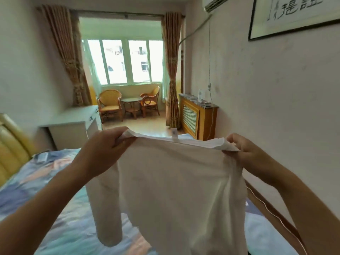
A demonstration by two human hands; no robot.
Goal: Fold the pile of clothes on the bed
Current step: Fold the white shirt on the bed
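Two bare hands hold a white garment up in the air above the bed, one at each top corner. The left hand has its fingers curled over a bunched corner of the upper edge; the right hand pinches the opposite corner. The edge between them is pulled nearly straight, with a small label standing up at its middle. The cloth looks thin, soft and light — it hangs in loose vertical creases, and a tube-shaped sleeve or leg dangles at the left. It should drape and slide easily, so the corners and seams seem the surest places to grip. Below lies a blue, floral-patterned bedsheet; beyond — a white desk, wicker chairs and a curtained window.
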